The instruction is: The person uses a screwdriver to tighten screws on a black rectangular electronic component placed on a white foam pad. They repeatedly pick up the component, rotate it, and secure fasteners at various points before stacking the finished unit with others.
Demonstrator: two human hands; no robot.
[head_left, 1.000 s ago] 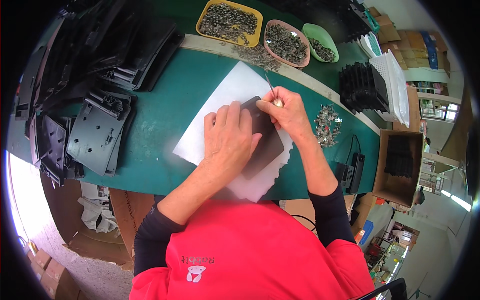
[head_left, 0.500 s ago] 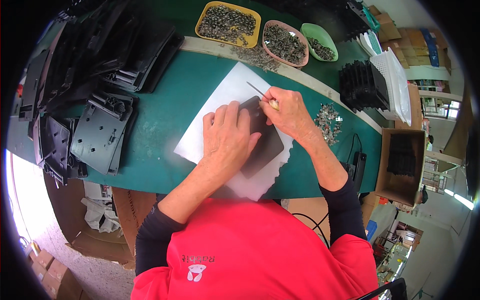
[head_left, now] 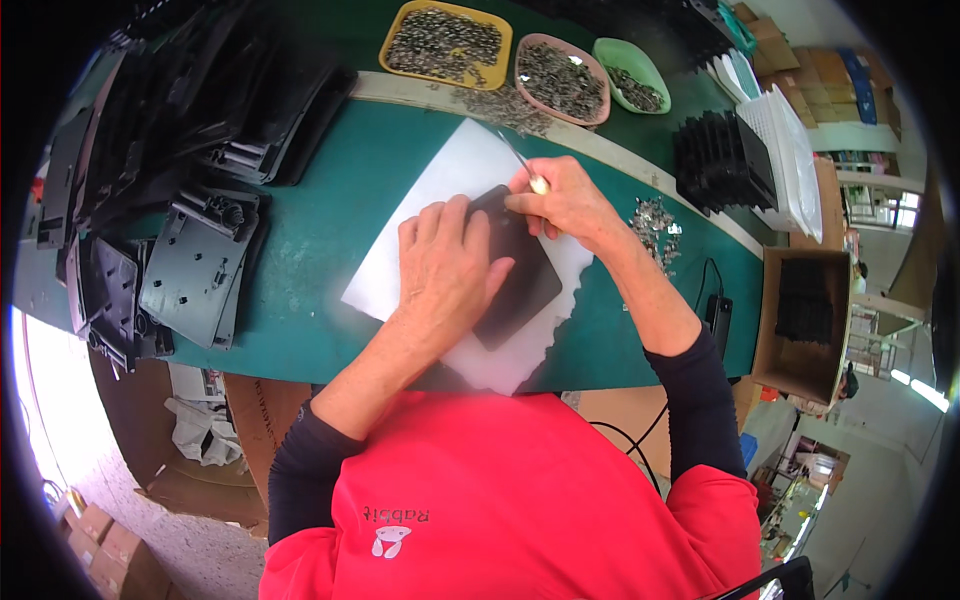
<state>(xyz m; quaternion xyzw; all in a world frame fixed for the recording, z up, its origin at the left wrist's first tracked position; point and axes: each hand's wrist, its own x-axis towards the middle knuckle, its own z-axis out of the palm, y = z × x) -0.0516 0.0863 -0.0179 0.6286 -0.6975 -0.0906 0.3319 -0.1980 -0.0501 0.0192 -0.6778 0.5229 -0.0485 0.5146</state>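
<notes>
A dark grey, flat rectangular panel (head_left: 525, 285) lies tilted on a white foam sheet (head_left: 425, 205) with one ragged edge. My left hand (head_left: 440, 265) rests on the panel's left part, its fingers stretched out and the thumb apart. At the panel's far right corner, my right hand (head_left: 570, 203) is closed around a slim hand tool (head_left: 539, 184) with a pale yellow handle. Its thin metal shaft points away and to the left, above the foam. My right fingertips are at the panel's edge; whether they also pinch a small part there is hidden.
Small metal clips (head_left: 655, 232) lie heaped right of my right hand. Beyond stand a yellow tray (head_left: 395, 62), a pink bowl (head_left: 606, 112) and a green bowl (head_left: 630, 50) of metal parts. Black panels (head_left: 195, 270) are stacked left. An open cardboard box (head_left: 838, 335) stands right.
My right hand has turned a little, and the tool's shaft now points more steeply away. The left hand stays on the panel. The whole view has shifted slightly.
</notes>
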